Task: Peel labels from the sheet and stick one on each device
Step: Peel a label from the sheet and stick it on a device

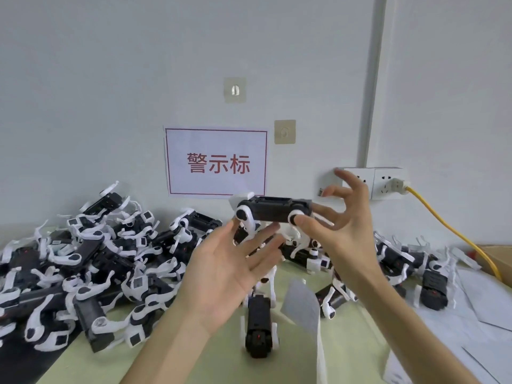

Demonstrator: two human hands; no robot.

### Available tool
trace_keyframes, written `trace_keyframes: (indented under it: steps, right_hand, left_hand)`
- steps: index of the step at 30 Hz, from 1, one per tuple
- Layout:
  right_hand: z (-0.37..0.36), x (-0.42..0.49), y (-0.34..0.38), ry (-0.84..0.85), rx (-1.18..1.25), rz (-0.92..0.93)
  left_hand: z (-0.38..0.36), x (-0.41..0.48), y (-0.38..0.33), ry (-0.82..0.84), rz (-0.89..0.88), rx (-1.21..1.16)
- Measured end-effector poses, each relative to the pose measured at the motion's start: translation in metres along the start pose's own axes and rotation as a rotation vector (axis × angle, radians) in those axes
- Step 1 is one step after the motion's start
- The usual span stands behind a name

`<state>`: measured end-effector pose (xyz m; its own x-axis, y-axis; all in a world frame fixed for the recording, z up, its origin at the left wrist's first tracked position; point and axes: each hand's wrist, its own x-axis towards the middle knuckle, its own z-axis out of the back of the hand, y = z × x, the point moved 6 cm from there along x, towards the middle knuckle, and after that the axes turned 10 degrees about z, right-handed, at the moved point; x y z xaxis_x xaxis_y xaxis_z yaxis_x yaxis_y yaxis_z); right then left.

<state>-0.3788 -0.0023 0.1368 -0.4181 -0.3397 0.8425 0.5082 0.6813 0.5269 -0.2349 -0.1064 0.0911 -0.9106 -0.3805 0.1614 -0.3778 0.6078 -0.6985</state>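
My right hand [343, 231] holds a black-and-white robot-dog device [273, 209] up in the air, level and lengthwise. Thumb and a finger pinch its right end; the other fingers are spread. Below and to the left, my left hand [230, 270] is open with the palm up, its fingertips near the device's white legs. Whether they touch is unclear. Another device [259, 325] lies on the green table between my forearms. A grey-white label sheet [300, 306] curls up beside it, with a backing strip trailing toward the front edge.
Large piles of the same devices cover the table at the left [91, 261] and behind my right hand [410, 261]. White sheets [487, 320] lie at the right. A yellow cable [448, 225] runs from the wall socket [388, 182]. A red-lettered sign [217, 162] hangs on the wall.
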Motion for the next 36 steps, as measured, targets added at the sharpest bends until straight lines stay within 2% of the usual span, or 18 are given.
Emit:
trace_keyframes:
  steps: [2, 5, 9, 11, 12, 15, 18, 22, 26, 29, 32, 36]
  right_hand:
    - [0.001, 0.014, -0.001, -0.023, 0.012, 0.025]
    - [0.003, 0.026, -0.007, -0.068, 0.029, 0.045]
    - [0.021, 0.047, -0.014, -0.124, 0.02, 0.051]
    - [0.029, 0.058, -0.02, -0.076, 0.03, 0.019]
    - [0.032, 0.062, -0.023, -0.029, 0.042, -0.004]
    - [0.031, 0.069, -0.03, 0.126, 0.069, -0.045]
    - [0.025, 0.071, -0.035, 0.216, 0.096, -0.052]
    - [0.019, 0.071, -0.045, 0.25, 0.073, -0.055]
    - [0.014, 0.072, -0.056, 0.191, 0.095, -0.074]
    - [0.019, 0.075, -0.053, 0.044, -0.082, 0.006]
    - [0.022, 0.077, -0.046, -0.056, -0.013, 0.009]
    - [0.009, 0.077, -0.041, 0.028, 0.134, -0.116]
  left_hand:
    - [0.002, 0.008, -0.009, -0.011, 0.024, 0.039]
    - [0.012, 0.019, -0.019, -0.208, -0.047, 0.163]
    - [0.018, 0.018, -0.059, -0.504, -0.486, 0.398]
    - [-0.003, 0.018, -0.074, -0.493, -0.636, 0.67]
    - [-0.013, 0.021, -0.074, -0.451, -0.636, 0.837]
    - [-0.026, 0.043, -0.061, -0.397, -0.484, 1.301]
    - [-0.022, 0.068, -0.047, -0.362, -0.33, 1.478]
    - [-0.009, 0.09, -0.038, -0.31, -0.225, 1.347]
    - [0.0, 0.108, -0.025, -0.21, -0.081, 1.189]
    - [0.011, 0.115, -0.023, -0.323, -0.105, 1.079]
    - [0.02, 0.115, -0.023, -0.464, -0.129, 0.901]
    - [0.02, 0.114, -0.022, -0.488, -0.207, 0.629]
